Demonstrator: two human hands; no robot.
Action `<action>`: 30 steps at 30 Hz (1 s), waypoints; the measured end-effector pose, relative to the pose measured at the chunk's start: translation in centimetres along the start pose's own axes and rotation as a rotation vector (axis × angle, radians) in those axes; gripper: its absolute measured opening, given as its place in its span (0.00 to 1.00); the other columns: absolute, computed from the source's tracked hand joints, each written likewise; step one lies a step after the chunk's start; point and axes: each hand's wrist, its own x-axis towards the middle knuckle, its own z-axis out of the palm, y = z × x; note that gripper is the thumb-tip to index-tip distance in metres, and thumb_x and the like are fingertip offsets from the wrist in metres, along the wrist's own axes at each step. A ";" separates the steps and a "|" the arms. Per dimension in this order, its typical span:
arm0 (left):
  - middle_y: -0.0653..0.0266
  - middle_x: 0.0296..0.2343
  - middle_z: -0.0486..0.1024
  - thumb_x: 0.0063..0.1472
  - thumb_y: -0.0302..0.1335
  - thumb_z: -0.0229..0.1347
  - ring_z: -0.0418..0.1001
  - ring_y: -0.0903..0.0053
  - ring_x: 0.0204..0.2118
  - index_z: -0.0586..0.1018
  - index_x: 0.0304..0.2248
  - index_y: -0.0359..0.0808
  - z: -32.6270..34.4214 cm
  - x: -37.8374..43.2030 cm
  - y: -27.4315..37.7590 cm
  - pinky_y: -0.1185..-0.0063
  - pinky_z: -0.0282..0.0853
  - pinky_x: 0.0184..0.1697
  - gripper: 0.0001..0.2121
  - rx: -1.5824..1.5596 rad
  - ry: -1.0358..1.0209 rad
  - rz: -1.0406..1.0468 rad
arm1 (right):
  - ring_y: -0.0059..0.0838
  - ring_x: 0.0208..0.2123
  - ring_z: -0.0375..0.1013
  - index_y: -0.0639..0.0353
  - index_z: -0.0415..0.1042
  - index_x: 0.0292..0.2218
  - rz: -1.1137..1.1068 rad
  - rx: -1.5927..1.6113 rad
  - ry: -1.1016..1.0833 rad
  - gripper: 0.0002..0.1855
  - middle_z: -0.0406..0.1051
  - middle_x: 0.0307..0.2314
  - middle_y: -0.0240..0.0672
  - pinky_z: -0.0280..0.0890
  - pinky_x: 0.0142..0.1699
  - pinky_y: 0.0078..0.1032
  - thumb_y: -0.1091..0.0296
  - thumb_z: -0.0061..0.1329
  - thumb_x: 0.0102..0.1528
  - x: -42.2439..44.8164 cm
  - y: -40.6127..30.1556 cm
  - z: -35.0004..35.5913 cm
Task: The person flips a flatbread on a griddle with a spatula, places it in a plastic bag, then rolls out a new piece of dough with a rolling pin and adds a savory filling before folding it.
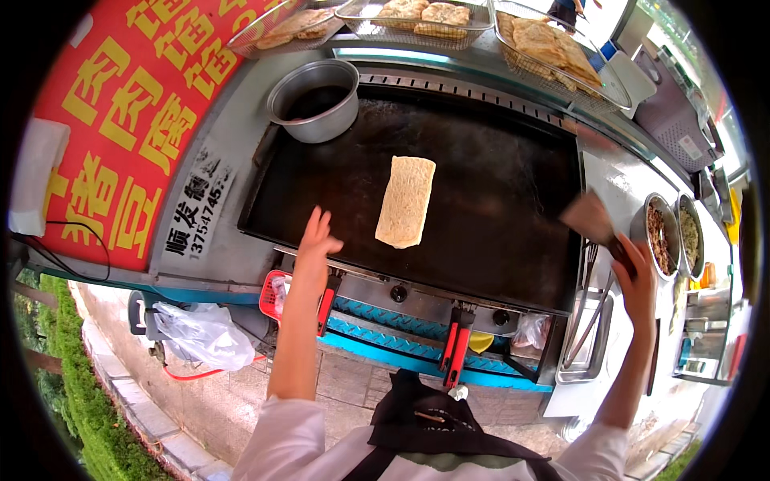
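A pale rectangular flatbread (406, 202) lies flat near the middle of a dark griddle plate (493, 198). My left hand (319, 238) is over the griddle's front left edge, fingers apart and nothing in them. On the right, my right hand (636, 269) grips the handle of a wide metal scraper (588, 215). The scraper's blade points up and left, across the griddle's right rim; whether it touches the metal I cannot tell. A gap of bare griddle separates both hands from the bread.
A deep metal pot (337, 123) with dark contents stands at the griddle's back left corner. Wire baskets (415, 29) of browned flatbreads line the back. To the right are bowls of filling (660, 237) and a metal tray (592, 361) with long-handled tools. A red sign (129, 198) bears writing.
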 end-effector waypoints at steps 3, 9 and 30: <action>0.47 0.71 0.52 0.52 0.19 0.50 0.44 0.57 0.76 0.55 0.72 0.33 -3.8 -6.2 -2.0 0.67 0.40 0.75 0.44 0.153 -0.104 -0.072 | 0.35 0.39 0.77 0.60 0.75 0.59 0.458 0.059 0.351 0.23 0.75 0.43 0.41 0.71 0.45 0.29 0.73 0.56 0.63 -16.7 9.8 1.7; 0.54 0.66 0.64 0.64 0.25 0.57 0.57 0.62 0.71 0.58 0.71 0.37 -4.7 -14.4 -16.6 0.68 0.51 0.71 0.38 0.362 -0.192 -0.471 | 0.44 0.40 0.72 0.62 0.72 0.61 0.671 -0.274 0.382 0.24 0.73 0.40 0.45 0.69 0.47 0.40 0.70 0.52 0.64 -35.5 17.3 12.0; 0.62 0.40 0.82 0.73 0.30 0.55 0.82 0.74 0.36 0.78 0.54 0.31 8.8 -18.8 -28.6 0.74 0.81 0.43 0.15 0.068 -0.246 -0.298 | 0.58 0.52 0.74 0.76 0.45 0.69 0.713 -0.171 0.088 0.48 0.65 0.55 0.60 0.75 0.54 0.43 0.61 0.55 0.59 -20.7 15.5 22.8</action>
